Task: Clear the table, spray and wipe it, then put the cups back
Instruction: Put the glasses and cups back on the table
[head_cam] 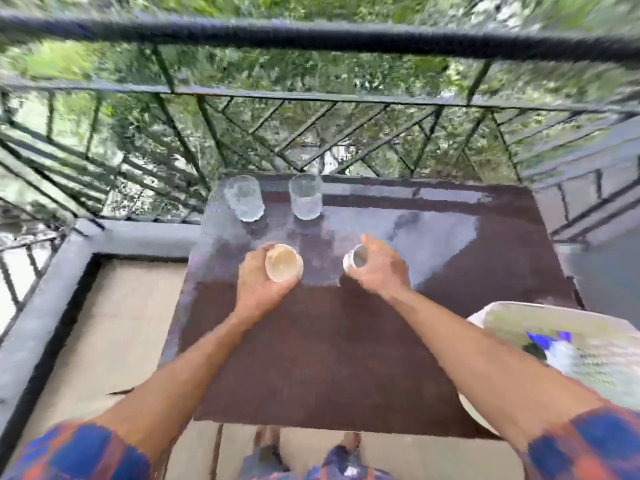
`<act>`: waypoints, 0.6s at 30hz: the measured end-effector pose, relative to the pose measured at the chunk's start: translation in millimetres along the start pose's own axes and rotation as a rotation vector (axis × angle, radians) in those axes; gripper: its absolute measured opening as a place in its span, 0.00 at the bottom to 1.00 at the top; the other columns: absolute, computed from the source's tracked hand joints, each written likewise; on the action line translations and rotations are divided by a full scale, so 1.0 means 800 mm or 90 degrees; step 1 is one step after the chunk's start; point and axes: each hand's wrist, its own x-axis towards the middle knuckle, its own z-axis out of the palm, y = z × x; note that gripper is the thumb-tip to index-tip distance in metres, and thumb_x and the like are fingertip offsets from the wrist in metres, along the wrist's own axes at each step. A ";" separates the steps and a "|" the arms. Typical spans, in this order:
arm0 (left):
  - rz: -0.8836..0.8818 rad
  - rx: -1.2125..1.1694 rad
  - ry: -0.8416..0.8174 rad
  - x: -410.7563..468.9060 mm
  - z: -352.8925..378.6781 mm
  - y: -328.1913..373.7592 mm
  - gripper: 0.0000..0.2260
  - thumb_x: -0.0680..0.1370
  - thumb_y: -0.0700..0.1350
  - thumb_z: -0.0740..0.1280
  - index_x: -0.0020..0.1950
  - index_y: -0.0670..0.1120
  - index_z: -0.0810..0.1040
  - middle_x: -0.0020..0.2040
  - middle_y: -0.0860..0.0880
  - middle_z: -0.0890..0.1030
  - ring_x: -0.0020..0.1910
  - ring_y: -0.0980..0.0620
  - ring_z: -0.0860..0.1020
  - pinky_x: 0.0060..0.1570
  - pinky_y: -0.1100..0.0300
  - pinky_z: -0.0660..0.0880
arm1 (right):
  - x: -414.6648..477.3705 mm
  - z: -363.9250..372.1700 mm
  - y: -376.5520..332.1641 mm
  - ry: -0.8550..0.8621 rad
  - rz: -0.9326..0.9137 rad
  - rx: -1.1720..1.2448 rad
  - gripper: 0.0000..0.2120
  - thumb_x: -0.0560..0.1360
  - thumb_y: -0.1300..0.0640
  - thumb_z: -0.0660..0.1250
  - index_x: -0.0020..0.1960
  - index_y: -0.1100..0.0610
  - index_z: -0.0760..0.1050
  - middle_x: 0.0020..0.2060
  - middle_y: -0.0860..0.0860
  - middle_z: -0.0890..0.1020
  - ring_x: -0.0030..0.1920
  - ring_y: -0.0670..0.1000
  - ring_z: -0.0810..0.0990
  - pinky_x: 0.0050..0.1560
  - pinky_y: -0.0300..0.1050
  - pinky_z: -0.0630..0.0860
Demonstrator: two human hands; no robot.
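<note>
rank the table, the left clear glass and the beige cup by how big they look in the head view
1. table
2. left clear glass and beige cup: look alike; cup is nearer and partly hidden by the left hand, so no ranking

Holding a tan cup (283, 262) in the left hand (258, 282) and a white cup (355, 260) in the right hand (379, 268), near each other over the brown table (329, 341), with two clear glasses (244, 199) upright farther out, nearer the left hand.

We log the white chair (502, 317) cut by the right edge, the blue item (550, 341) on it too blurred to name. Right hand (377, 268) fingertips: smeared, we note.
</note>
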 end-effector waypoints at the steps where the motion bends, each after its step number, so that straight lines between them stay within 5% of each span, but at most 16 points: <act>1: 0.009 0.009 -0.027 0.006 0.019 0.021 0.37 0.64 0.63 0.73 0.67 0.43 0.76 0.58 0.42 0.81 0.60 0.40 0.78 0.62 0.49 0.71 | 0.003 -0.012 0.020 0.012 0.020 0.003 0.25 0.76 0.42 0.66 0.71 0.46 0.70 0.66 0.52 0.77 0.65 0.58 0.76 0.61 0.50 0.73; 4: 0.017 0.038 -0.113 0.028 0.064 0.067 0.36 0.68 0.56 0.78 0.72 0.45 0.72 0.62 0.42 0.78 0.65 0.42 0.73 0.65 0.55 0.66 | 0.020 -0.036 0.063 0.027 0.060 -0.008 0.27 0.74 0.42 0.67 0.71 0.48 0.70 0.67 0.53 0.77 0.66 0.59 0.75 0.62 0.51 0.72; 7: 0.029 0.060 -0.157 0.057 0.098 0.100 0.40 0.66 0.60 0.73 0.74 0.44 0.71 0.64 0.41 0.78 0.66 0.41 0.74 0.65 0.56 0.65 | 0.043 -0.050 0.084 0.043 0.085 0.012 0.30 0.73 0.43 0.68 0.73 0.49 0.69 0.67 0.52 0.76 0.66 0.59 0.75 0.62 0.51 0.73; 11: 0.029 0.065 -0.171 0.102 0.140 0.133 0.42 0.66 0.63 0.68 0.75 0.43 0.69 0.67 0.39 0.76 0.67 0.39 0.72 0.68 0.51 0.64 | 0.087 -0.060 0.101 0.054 0.114 0.030 0.37 0.71 0.43 0.70 0.78 0.45 0.64 0.71 0.51 0.73 0.69 0.58 0.73 0.65 0.52 0.72; 18: 0.035 0.098 -0.170 0.194 0.201 0.145 0.43 0.66 0.61 0.67 0.77 0.42 0.67 0.65 0.35 0.75 0.66 0.35 0.73 0.68 0.46 0.67 | 0.170 -0.065 0.121 0.068 0.138 0.022 0.32 0.73 0.45 0.70 0.76 0.44 0.67 0.70 0.51 0.72 0.67 0.59 0.75 0.63 0.50 0.73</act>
